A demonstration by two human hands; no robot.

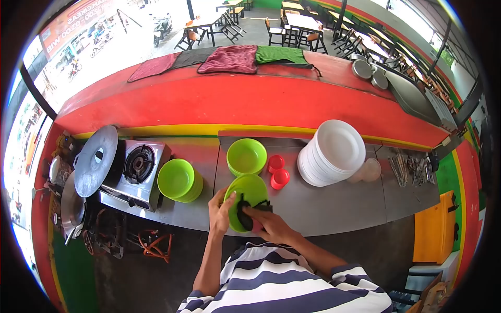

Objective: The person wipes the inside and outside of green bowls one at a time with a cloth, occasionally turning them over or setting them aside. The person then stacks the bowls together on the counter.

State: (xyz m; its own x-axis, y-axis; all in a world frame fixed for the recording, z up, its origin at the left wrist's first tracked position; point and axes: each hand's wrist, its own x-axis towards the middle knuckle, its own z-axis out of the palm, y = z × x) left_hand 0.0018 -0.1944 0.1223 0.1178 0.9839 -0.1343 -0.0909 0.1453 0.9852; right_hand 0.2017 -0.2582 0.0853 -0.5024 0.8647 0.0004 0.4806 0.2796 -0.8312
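Note:
A lime-green bowl (249, 189) is tilted in front of my body, just off the counter's near edge. My left hand (220, 213) grips its left rim, thumb over the inside. Inside the bowl my right hand (271, 225) presses a dark cloth (243, 213) against the wall; part of the cloth looks pink. Behind it stands a stack of green bowls (246, 156), with another stack of green bowls (180, 180) to the left. Two small red cups (279, 179) sit to the right of the bowl I hold.
A tall stack of white plates (339, 148) stands right of the cups, with cutlery (412, 169) farther right. At left are a gas stove (140, 166) and a large metal lid (96, 161). Several cloths (228, 59) lie on the red ledge (209, 99) behind the steel counter (334, 208).

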